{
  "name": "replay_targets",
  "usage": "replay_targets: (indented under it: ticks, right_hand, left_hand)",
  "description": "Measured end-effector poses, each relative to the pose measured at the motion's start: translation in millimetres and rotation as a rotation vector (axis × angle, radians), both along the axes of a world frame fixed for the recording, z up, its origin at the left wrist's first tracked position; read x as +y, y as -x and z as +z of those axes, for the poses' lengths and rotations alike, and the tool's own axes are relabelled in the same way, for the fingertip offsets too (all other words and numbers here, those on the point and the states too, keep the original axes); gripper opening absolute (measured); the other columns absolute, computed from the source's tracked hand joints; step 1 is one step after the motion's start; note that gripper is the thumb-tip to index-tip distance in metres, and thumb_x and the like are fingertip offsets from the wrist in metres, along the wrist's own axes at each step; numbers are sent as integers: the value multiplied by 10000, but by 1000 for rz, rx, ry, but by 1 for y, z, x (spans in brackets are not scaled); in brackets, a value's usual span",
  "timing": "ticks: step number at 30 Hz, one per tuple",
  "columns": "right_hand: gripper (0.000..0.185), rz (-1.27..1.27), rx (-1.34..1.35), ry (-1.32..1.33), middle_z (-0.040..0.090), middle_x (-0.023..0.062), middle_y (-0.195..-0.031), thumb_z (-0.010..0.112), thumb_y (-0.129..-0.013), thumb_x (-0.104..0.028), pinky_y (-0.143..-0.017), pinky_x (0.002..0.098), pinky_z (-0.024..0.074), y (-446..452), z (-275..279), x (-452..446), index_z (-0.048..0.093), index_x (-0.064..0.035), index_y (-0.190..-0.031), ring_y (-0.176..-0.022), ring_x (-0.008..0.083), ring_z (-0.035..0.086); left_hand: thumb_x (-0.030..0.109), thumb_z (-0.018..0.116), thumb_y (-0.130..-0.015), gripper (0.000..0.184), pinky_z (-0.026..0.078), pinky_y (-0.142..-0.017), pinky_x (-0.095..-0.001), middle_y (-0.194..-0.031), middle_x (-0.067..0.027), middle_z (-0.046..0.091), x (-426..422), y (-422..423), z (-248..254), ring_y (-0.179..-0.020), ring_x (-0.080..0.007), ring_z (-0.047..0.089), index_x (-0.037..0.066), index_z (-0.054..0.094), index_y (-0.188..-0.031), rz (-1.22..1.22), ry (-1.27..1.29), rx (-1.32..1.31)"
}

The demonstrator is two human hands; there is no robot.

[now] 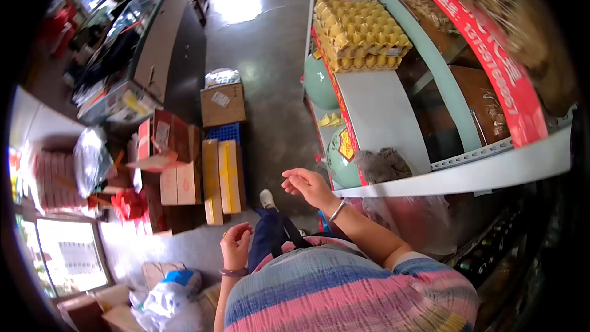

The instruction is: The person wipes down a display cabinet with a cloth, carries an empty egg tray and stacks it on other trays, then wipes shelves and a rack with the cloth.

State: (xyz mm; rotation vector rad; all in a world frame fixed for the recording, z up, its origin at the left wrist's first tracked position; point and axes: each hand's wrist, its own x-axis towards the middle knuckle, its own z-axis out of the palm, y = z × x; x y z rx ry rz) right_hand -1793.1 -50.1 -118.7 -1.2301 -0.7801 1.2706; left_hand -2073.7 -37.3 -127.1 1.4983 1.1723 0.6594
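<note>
My left hand (236, 247), with a dark bangle at the wrist, is held low in front of my body, its fingers loosely curled; whether they hold anything is too small to tell. Further right and higher, my right hand (309, 188) is raised beside the shelf, palm empty, fingers loosely bent and partly apart, a silver bangle on the wrist. It touches nothing. A grey cloth (384, 165) lies on the near end of the white shelf (381, 104), just right of that hand. Stacked egg trays (359, 34) stand at the shelf's far end.
Long boxes with yellow tape (230, 175) and a brown carton (223, 104) stand on the floor left of the aisle (270, 55). Red and brown cartons (169, 138) are piled further left. A counter (166, 43) runs along the upper left. White plastic bags (169, 304) lie lower left.
</note>
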Motion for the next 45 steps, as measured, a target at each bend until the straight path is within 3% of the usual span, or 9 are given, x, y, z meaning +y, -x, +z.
replay_targets:
  ticks: [5,9,15,20,23,29,33,38,45]
  right_hand:
    - [224,-185,-151,-44,672,85,-895,523,-953,-153,-674,246,514,-30,-7,84,597,7,-1093,-766,116,633]
    - [224,-520,-653,41,670,120,-941,586,-903,-147,-703,303,528,-74,-17,94,602,-20,-1087,-814,207,659]
    - [423,-838,-1642,1003,449,181,-1265,646,-774,-226,-1028,535,287,-108,-6,8,552,-75,-1157,-1214,393,386]
    - [453,-962,-1055,1359,442,211,-1272,653,-782,-193,-958,467,406,-134,-56,-35,532,-61,-1198,-1197,418,407]
    - [419,-964,-1126,1417,463,205,-1230,637,-781,-146,-910,465,432,-150,-64,-34,541,-62,-1180,-1128,428,455]
    - [320,-1188,-1097,819,613,168,-1004,596,-726,-52,-877,429,450,-203,-67,-1,630,-82,-1043,-973,379,552]
    - [342,-947,-1115,557,621,135,-1066,618,-737,-123,-942,444,407,-225,-68,102,630,-92,-1078,-1083,349,524]
    - [421,-949,-1467,758,471,125,-1329,615,-794,-271,-1048,505,310,-236,-88,167,587,-125,-1188,-1291,332,364]
    - [505,-983,-1420,971,353,143,-1435,531,-869,-282,-1110,496,226,-316,-105,192,449,-79,-1324,-1367,323,262]
  left_hand:
    - [22,560,-894,187,506,-778,-251,-906,-89,672,128,-29,-14,-849,-147,646,-47,617,-1058,-94,17,-71]
    - [28,538,-917,199,513,-838,-292,-955,-94,650,223,-49,-23,-894,-173,633,-44,592,-1094,-197,53,-112]
    - [28,574,-892,158,507,-752,-248,-887,-86,674,331,-133,-14,-834,-142,652,-29,620,-1031,-504,-61,-17]
    - [22,598,-867,157,507,-723,-259,-885,-98,668,366,-233,6,-800,-167,651,-7,636,-1017,-690,-188,-68]
    - [34,611,-863,162,510,-718,-268,-881,-104,669,374,-276,14,-794,-173,653,-4,642,-1017,-764,-208,-89]
    - [31,608,-844,163,510,-715,-292,-881,-114,668,376,-343,18,-791,-192,660,8,654,-999,-943,-224,-82]
    - [5,605,-811,184,509,-710,-306,-863,-126,658,371,-391,22,-782,-223,660,4,647,-990,-1119,-300,-180]
    - [8,603,-797,173,507,-702,-320,-858,-137,643,386,-439,32,-783,-261,653,4,639,-966,-1243,-449,-269]
    - [11,601,-819,170,506,-739,-303,-890,-128,658,415,-476,51,-796,-228,664,-11,648,-981,-1321,-569,-287]
